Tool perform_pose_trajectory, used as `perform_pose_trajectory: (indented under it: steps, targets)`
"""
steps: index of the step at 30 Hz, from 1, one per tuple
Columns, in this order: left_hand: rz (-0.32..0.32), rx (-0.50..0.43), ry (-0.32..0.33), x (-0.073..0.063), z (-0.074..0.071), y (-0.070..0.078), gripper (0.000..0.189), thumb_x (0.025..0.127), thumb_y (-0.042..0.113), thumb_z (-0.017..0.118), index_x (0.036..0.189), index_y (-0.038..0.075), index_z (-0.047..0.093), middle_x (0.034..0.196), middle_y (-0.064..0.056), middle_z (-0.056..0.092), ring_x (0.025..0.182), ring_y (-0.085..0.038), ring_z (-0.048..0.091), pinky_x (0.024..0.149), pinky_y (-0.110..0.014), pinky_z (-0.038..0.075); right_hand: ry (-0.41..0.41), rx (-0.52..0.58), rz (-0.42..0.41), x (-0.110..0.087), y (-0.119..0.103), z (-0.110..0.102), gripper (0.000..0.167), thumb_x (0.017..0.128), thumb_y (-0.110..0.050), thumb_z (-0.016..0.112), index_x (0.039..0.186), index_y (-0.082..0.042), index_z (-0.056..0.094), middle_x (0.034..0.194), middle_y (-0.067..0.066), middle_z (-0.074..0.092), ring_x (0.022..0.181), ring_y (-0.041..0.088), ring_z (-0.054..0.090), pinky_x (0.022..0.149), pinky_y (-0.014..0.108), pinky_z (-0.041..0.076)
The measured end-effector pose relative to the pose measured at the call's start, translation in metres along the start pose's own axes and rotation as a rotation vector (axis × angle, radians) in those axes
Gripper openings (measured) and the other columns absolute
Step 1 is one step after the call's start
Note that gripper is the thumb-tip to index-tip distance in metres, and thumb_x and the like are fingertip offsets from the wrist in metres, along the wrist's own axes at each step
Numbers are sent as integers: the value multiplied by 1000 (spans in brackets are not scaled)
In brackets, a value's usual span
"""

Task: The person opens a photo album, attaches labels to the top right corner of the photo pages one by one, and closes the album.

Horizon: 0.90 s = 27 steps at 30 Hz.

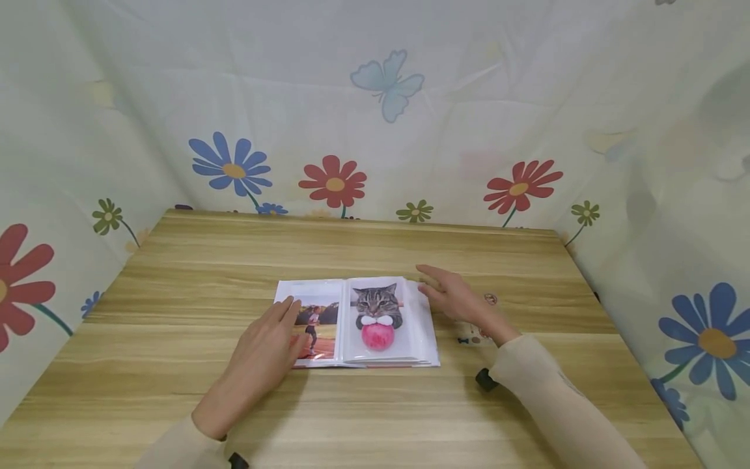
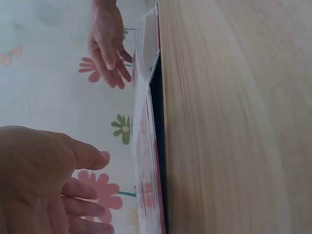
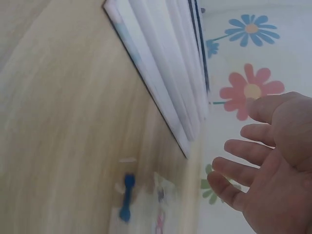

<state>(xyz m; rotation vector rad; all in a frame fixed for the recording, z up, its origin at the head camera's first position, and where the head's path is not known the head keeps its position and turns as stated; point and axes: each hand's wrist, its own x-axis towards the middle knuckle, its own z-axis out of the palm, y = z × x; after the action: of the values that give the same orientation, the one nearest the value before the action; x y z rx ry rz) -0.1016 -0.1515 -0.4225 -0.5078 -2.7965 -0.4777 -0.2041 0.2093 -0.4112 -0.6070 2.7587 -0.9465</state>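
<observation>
A small photo album [image 1: 344, 355] lies spread on the table. Its left page holds a photo of a runner [image 1: 313, 329]; the right page shows a tabby cat picture [image 1: 377, 303] above a pink ball shape. My left hand [image 1: 263, 342] hovers over the outer part of the left page, fingers extended, apart from the album in the left wrist view. Past the album's right edge, my right hand [image 1: 454, 296] is held in the air with its fingers loosely spread and nothing in them. More sleeved pages [image 3: 163, 63] are stacked on the right side.
A clear sheet with small printed stickers [image 1: 469, 333] lies on the wooden table [image 1: 375, 417], partly under my right forearm. A flower-printed curtain [image 1: 281, 104] surrounds the table's back and sides. Dark wrist devices [image 1: 486, 380] hang below the sleeves.
</observation>
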Motion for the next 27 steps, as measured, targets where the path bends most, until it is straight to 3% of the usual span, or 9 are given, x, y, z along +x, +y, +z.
perform_pose_trajectory:
  steps: [6, 22, 24, 27]
  targets:
    - [22, -30, 28, 9, -1, 7, 57, 92, 16, 75, 138, -13, 57, 142, -31, 56, 131, -48, 55, 104, -62, 47, 40, 0, -37, -11, 11, -14, 51, 109, -22, 54, 154, 2, 45, 155, 23, 47, 140, 42, 47, 110, 58, 44]
    - [99, -43, 50, 35, 4, 46, 58, 92, 19, 79, 139, -7, 59, 142, -26, 58, 129, -44, 57, 100, -61, 50, 32, -58, -27, -38, 35, -30, 46, 109, -13, 54, 149, 9, 47, 150, 29, 49, 137, 46, 49, 110, 62, 42]
    - [107, -40, 46, 37, 5, 52, 57, 92, 20, 79, 139, -6, 60, 142, -25, 59, 128, -43, 58, 100, -61, 50, 36, -60, -23, -41, 38, -31, 45, 108, -9, 54, 148, 9, 47, 149, 30, 50, 127, 41, 58, 104, 58, 48]
    - [113, -49, 22, 41, 7, 61, 56, 93, 21, 78, 139, -6, 60, 143, -24, 58, 129, -42, 58, 102, -60, 50, 30, -58, -16, -45, 43, -34, 45, 106, -4, 54, 148, 10, 46, 145, 31, 53, 91, 32, 67, 91, 50, 53]
